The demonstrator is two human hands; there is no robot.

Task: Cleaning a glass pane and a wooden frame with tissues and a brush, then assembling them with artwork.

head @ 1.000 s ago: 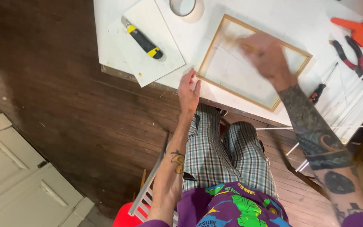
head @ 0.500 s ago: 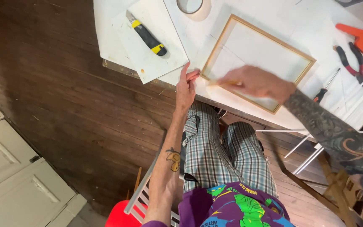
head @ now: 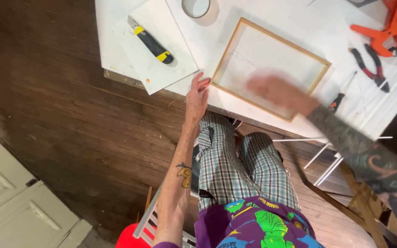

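A wooden picture frame with a pale panel inside lies flat on the white table. My left hand rests at the table's near edge with its fingertips against the frame's near left corner. My right hand is blurred with motion over the frame's near side; its fingers look spread and I see nothing in it.
A yellow-and-black utility knife lies on a white board at the left. A tape roll sits at the back. Red-handled pliers, an orange clamp and a screwdriver lie to the right. Dark wooden floor lies below.
My right hand has swept from the frame's far side down across the panel to its near side. My left hand stayed at the frame's corner.
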